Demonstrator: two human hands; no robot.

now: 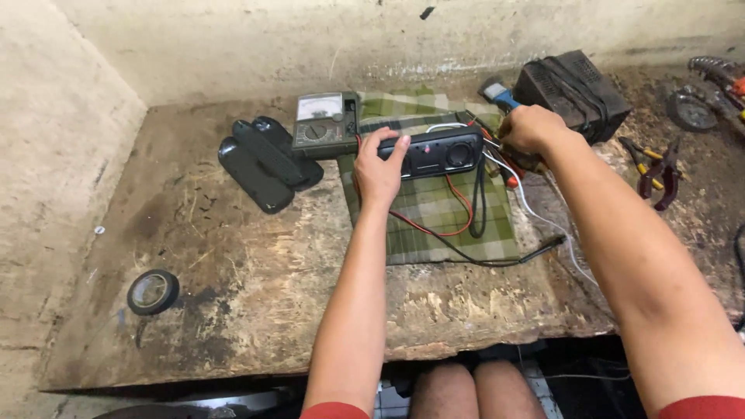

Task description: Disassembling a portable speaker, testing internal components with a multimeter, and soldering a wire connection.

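Note:
A long black speaker unit stands on a green checked cloth at the back of a worn wooden bench. My left hand grips the unit's left end, fingers over its top. At the unit's right end my right hand is closed around something small among red, white and black wires; what it holds is hidden. Red and black leads loop over the cloth toward the front.
An analog multimeter lies left of the cloth, beside dark plastic shells. A roll of black tape sits front left. A black box, pliers and other tools lie at right. Concrete walls enclose left and back.

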